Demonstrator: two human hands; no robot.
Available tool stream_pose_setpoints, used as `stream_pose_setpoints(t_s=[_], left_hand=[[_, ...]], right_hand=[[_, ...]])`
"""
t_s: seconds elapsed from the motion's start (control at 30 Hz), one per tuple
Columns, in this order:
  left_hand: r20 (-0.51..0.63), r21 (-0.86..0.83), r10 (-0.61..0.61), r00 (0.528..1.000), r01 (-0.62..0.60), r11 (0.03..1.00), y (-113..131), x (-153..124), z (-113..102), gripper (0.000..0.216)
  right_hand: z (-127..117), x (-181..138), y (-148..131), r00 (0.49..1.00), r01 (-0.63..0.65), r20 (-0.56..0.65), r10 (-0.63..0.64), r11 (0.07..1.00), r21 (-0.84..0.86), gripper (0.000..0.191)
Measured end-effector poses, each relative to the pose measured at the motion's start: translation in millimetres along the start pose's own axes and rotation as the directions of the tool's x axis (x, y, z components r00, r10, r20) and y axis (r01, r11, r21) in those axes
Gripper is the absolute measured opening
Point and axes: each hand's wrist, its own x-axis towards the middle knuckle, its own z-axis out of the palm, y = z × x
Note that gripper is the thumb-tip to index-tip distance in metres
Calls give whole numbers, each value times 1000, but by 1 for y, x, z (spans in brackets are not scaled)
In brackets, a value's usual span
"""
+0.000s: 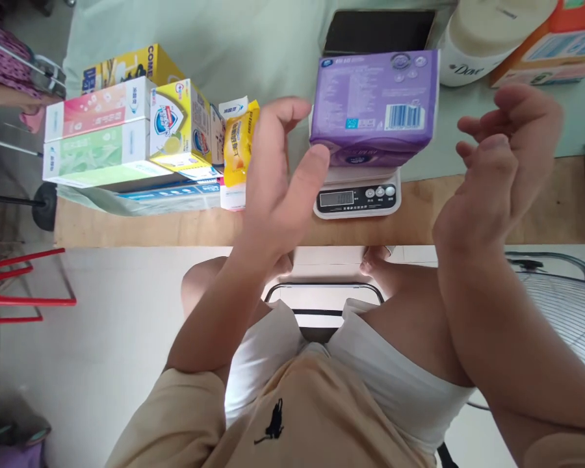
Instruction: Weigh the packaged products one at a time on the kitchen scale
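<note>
A purple plastic-wrapped pack with a barcode rests on a small white digital kitchen scale. The scale's display and buttons face me; its digits are too faint to read. My left hand hovers at the pack's left side, thumb and fingers apart, holding nothing. Close by it on the left lies a small yellow packet. To the right of the pack, my right hand is raised with loosely curled, separated fingers and nothing in them.
Boxes stand at left: a yellow soap box, a green-and-white box, and a yellow box behind. A black flat object, a white Dove bottle and an orange box are at the back. A fan stands lower right.
</note>
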Motion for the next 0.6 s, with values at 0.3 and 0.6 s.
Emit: stream_pose_setpoints(t_s=[0.3, 0.6], left_hand=[[-67, -89, -153, 986, 147, 985, -22, 10, 3, 40], [9, 22, -176, 984, 176, 984, -27, -10, 14, 67]], right_hand=[[26, 7, -4, 999, -26, -45, 26, 1000, -2, 50], [48, 11, -16, 997, -71, 22, 70, 995, 72, 59]])
